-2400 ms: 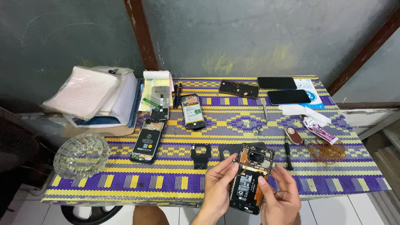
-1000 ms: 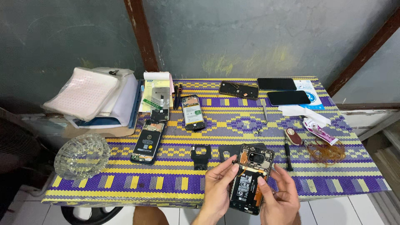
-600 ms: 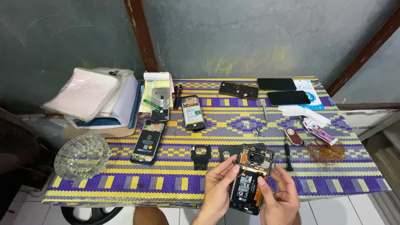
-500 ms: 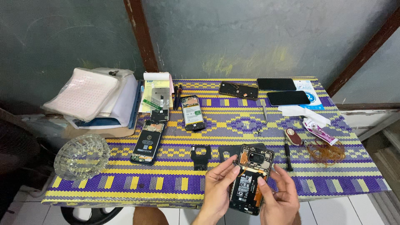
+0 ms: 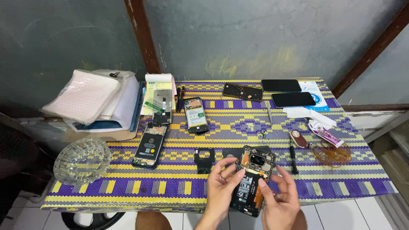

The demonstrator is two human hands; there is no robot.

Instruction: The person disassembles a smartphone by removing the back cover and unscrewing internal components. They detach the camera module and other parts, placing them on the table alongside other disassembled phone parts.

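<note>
**Open phone held over the near table edge**

Both hands hold an opened phone (image 5: 251,181) with its back cover off, camera module at the far end and black battery in the middle. It hangs tilted above the near edge of the table (image 5: 128,187), right of centre.

The left hand (image 5: 221,191) grips the phone's left edge; its fingers are curled, with the thumb and forefinger tips pressed on the upper left part of the board. The right hand (image 5: 279,202) supports the right edge from below, fingers loosely spread, the forefinger lying on the orange part near the battery's lower right.

The table is covered by a woven mat (image 5: 238,127) in purple and yellow. Just beyond the phone lie a small black bracket (image 5: 203,158) and a dark cover (image 5: 232,152), partly hidden by the phone. To the right, a black tool (image 5: 293,156) lies near a small oval red item (image 5: 296,138) and a tangle of brown bands (image 5: 332,154).

Further left, two more opened phones (image 5: 149,145) (image 5: 196,115) lie on the mat. At the far side sit a dark flat board (image 5: 242,91) and two black phones (image 5: 281,85) (image 5: 294,99). A glass ashtray (image 5: 82,160) stands at the near left corner, with a pile of bagged papers (image 5: 91,100) beyond it.
</note>
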